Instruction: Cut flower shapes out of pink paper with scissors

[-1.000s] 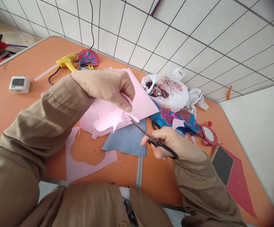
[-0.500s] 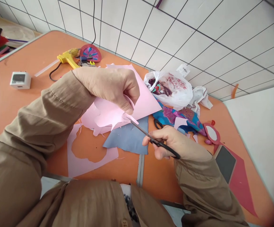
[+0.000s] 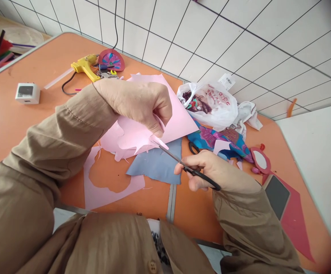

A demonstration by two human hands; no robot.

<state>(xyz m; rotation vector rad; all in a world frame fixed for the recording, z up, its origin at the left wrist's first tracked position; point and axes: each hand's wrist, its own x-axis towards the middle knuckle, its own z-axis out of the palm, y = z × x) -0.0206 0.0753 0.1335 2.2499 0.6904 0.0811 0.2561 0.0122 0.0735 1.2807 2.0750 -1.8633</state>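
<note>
My left hand [image 3: 137, 102] is curled in a pinch on a pink sheet [image 3: 177, 121], holding it up over the orange table [image 3: 17, 121]. My right hand [image 3: 208, 171] grips black-handled scissors [image 3: 188, 169], whose blades point up-left and meet a small pink flap at the sheet's lower edge. A blue-grey piece of cloth or felt [image 3: 158, 163] lies flat under the blades. A pink offcut with a cut-out hole [image 3: 108, 186] lies near the table's front edge.
A yellow glue gun [image 3: 84, 67] and a round red decorated piece [image 3: 111, 60] lie at the back. A white plastic bag [image 3: 211, 104], colourful fabric [image 3: 214, 139], a small mirror [image 3: 259, 160], a dark phone [image 3: 276, 196] and a white cube [image 3: 27, 93] are around.
The view has shifted slightly; both hands hold the same grip, with the scissors' tips still at the pink flap.
</note>
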